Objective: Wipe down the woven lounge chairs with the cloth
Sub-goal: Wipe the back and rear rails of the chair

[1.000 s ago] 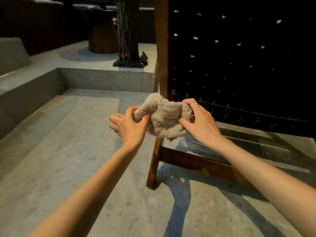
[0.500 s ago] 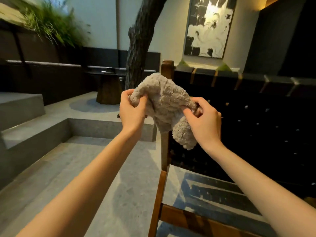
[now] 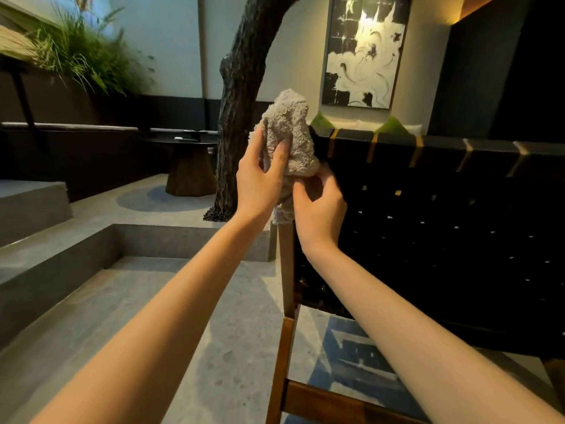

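I have the cloth point(image 3: 290, 130) up at the top left corner of the woven lounge chair point(image 3: 428, 228), bunched into a loose wad level with the end of the top rail point(image 3: 443, 146). My left hand point(image 3: 260, 182) grips it round the middle, thumb on one side and fingers curled over the near face. My right hand point(image 3: 319, 206) sits just below and looks to be pinching the lower folds, though its fingertips are blurred and partly tucked under the fabric, so I take that hold as likely, not certain. I also cannot tell whether the wad touches the rail or hangs just in front of it. The cloth reads as thick terry: light, soft, floppy, with no shape of its own. It will not slip, but it will sag and trail a loose tail unless I gather it. I judge the best hold is a palm-sized pad, folded flat under the fingers, so that a broad face meets the straps and rail.
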